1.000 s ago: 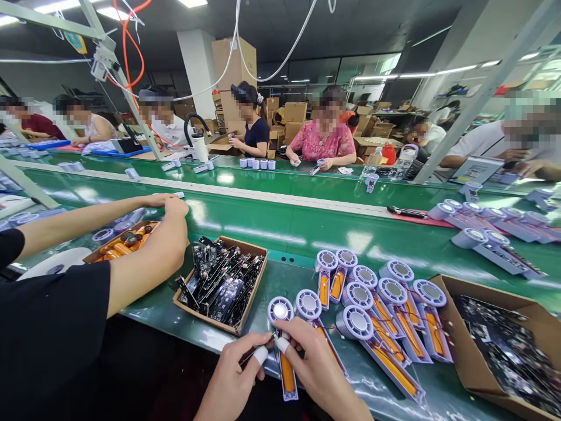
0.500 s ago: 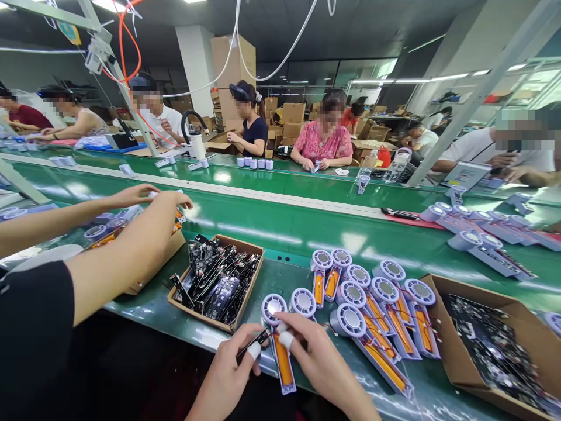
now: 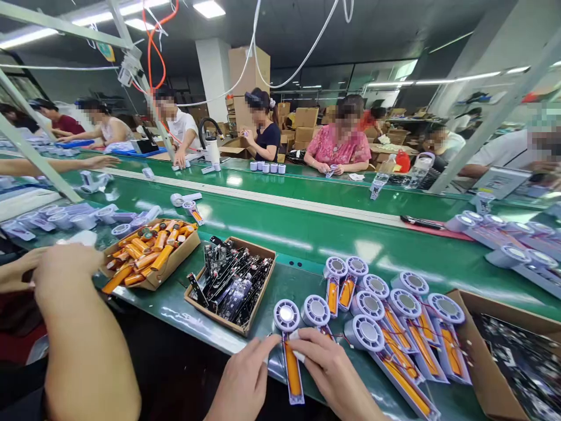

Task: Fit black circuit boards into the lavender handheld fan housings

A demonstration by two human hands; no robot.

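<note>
A small fan-like unit [image 3: 294, 374] with a round lilac head and an orange battery in its open handle lies in front of me on the bench edge. My left hand [image 3: 245, 374] is closed at the left of its neck; a dark tip of a circuit board shows at the fingertips, the remainder hidden by the hand. From the other side, my right hand [image 3: 326, 365] pinches at the top of the handle. White covers are on its fingertips, and what they grip is too small to make out. Another similar unit [image 3: 315, 310] lies just behind my right hand.
A box of black circuit boards [image 3: 253, 326] stands left of centre, beside a box of orange batteries [image 3: 182, 257]. Several fan units [image 3: 368, 332] lie at right, before another board box [image 3: 477, 362]. A neighbour's arm [image 3: 83, 327] reaches in at left. Beyond runs a green belt [image 3: 280, 219].
My hands have come together at the fan unit's neck; the board that showed in my left hand is now mostly hidden. The neighbour's arms have drawn back from the battery box. The view has shifted slightly.
</note>
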